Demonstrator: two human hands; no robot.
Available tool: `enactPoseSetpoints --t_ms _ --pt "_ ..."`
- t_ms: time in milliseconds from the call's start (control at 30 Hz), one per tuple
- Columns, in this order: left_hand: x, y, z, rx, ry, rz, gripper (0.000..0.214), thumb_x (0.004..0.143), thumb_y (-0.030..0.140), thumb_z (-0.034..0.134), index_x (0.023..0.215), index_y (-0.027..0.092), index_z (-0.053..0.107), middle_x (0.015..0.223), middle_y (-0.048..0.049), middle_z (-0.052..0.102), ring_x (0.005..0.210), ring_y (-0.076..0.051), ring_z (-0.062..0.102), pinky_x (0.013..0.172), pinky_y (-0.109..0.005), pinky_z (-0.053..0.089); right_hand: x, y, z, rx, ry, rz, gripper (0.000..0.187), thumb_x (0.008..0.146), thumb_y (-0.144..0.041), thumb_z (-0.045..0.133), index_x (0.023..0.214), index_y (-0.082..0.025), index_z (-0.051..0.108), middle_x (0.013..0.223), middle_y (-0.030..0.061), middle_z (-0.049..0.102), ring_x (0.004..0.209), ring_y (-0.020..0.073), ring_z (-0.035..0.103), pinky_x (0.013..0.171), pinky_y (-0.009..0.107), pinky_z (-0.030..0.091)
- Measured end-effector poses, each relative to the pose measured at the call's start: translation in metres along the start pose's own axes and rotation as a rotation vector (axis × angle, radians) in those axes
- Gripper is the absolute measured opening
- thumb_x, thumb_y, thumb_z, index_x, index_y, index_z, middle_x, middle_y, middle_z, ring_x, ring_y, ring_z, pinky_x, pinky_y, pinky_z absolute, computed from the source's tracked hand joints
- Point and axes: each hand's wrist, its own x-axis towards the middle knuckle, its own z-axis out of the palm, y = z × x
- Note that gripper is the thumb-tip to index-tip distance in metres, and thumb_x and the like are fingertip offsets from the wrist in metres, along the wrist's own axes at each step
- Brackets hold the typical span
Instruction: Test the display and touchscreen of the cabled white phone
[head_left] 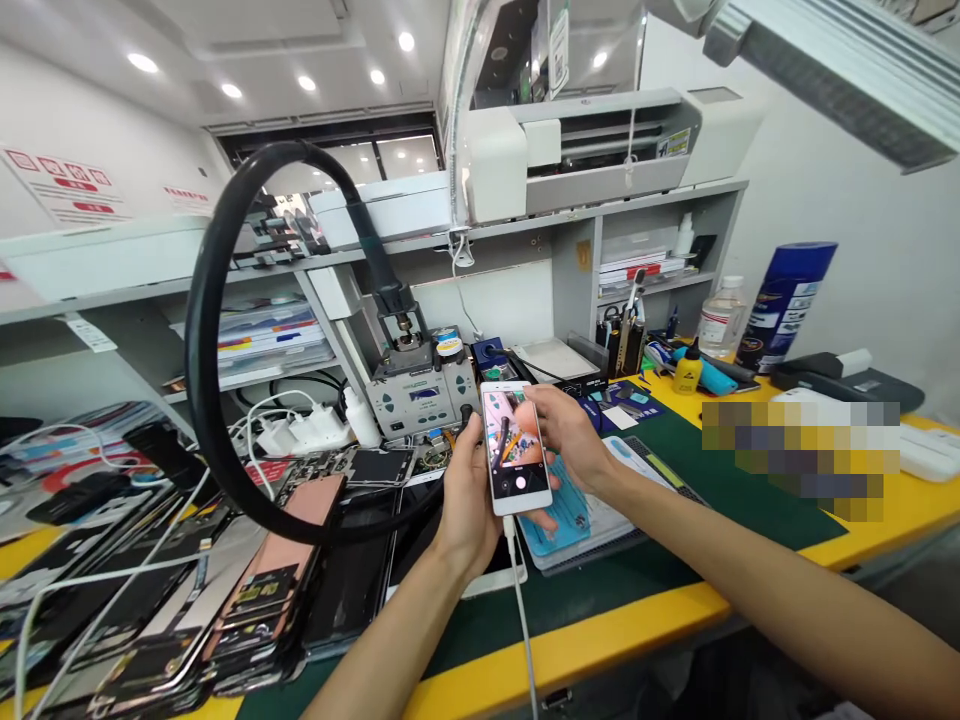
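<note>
A white smartphone (537, 498) stands nearly upright before me, its screen lit with a camera picture. My left hand (466, 505) is closed around its left edge, thumb up along the side. At the right edge, my right hand (574, 435) grips it near the upper corner; some of its fingers reach behind the phone and are partly hidden. A white cable (519, 600) runs from the phone's bottom down over the table edge. Below the phone lie a light-blue sheet (559, 530) and a dark tablet-like panel (420, 530).
A thick black hose (201, 330) loops up on the left from a grey bench unit (420, 400). Stacked phone parts (262, 600) cover the left side. A yellow bottle (687, 372) and a blue spray can (786, 305) stand at right. A lamp (832, 75) hangs overhead.
</note>
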Motion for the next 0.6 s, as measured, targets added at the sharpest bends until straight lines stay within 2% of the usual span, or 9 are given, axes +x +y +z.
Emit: enactPoseSetpoints --t_ms 67,133,233,300,400,500,600 --pt "0.001 0.006 -0.002 -0.010 0.014 0.040 0.058 0.089 0.057 0.045 0.126 0.015 0.058 0.092 -0.0108 0.071 0.077 -0.026 0.069 0.057 -0.035 0.058 0.000 -0.002 0.000 0.018 -0.020 0.003 0.025 0.083 -0.045 0.052 0.087 -0.021 0.051 0.071 -0.0025 0.052 0.052 0.0093 0.043 0.043 0.022 0.028" --pt "0.001 0.012 -0.004 -0.026 0.022 0.061 0.057 0.089 0.056 0.046 0.126 0.015 0.058 0.093 -0.0108 0.071 0.077 -0.026 0.069 0.057 -0.035 0.058 0.000 -0.003 0.001 0.032 -0.079 0.041 0.018 0.081 -0.036 0.053 0.086 -0.019 0.055 0.066 -0.0026 0.048 0.053 0.0093 0.040 0.046 0.022 0.031" --pt "0.002 0.019 -0.008 -0.068 0.000 0.032 0.062 0.089 0.059 0.043 0.126 0.012 0.057 0.093 -0.0126 0.070 0.077 -0.026 0.069 0.056 -0.037 0.059 -0.002 0.000 0.004 0.041 -0.170 0.116 0.012 0.075 -0.025 0.054 0.083 -0.017 0.057 0.060 -0.0044 0.040 0.050 0.0086 0.031 0.047 0.022 0.031" --pt "0.003 0.021 -0.011 -0.097 -0.010 0.014 0.066 0.088 0.062 0.041 0.126 0.011 0.057 0.093 -0.0134 0.070 0.077 -0.027 0.069 0.056 -0.038 0.058 -0.003 0.002 0.006 0.041 -0.191 0.137 0.014 0.073 -0.020 0.055 0.086 -0.017 0.058 0.062 -0.0036 0.044 0.051 0.0085 0.030 0.047 0.021 0.031" --pt "0.004 0.021 -0.014 -0.113 0.005 0.023 0.067 0.086 0.064 0.043 0.124 0.012 0.058 0.093 -0.0131 0.070 0.077 -0.027 0.068 0.057 -0.038 0.059 -0.004 0.002 0.007 0.000 -0.223 0.146 0.024 0.071 -0.018 0.061 0.095 -0.017 0.060 0.071 -0.0002 0.057 0.055 0.0100 0.041 0.049 0.022 0.035" --pt "0.004 0.019 -0.014 -0.102 0.032 0.032 0.067 0.085 0.065 0.045 0.122 0.012 0.060 0.093 -0.0133 0.070 0.077 -0.026 0.068 0.059 -0.038 0.059 -0.006 0.002 0.008 -0.116 -0.248 0.117 0.035 0.071 -0.020 0.067 0.104 -0.017 0.059 0.088 0.0042 0.065 0.070 0.0148 0.056 0.056 0.024 0.041" --pt "0.003 0.018 -0.013 -0.096 0.055 0.030 0.066 0.085 0.065 0.045 0.121 0.012 0.060 0.093 -0.0131 0.070 0.077 -0.026 0.068 0.059 -0.038 0.058 -0.006 0.005 0.009 -0.205 -0.240 0.061 0.037 0.072 -0.022 0.069 0.107 -0.017 0.059 0.088 0.0036 0.065 0.069 0.0136 0.056 0.054 0.022 0.040"
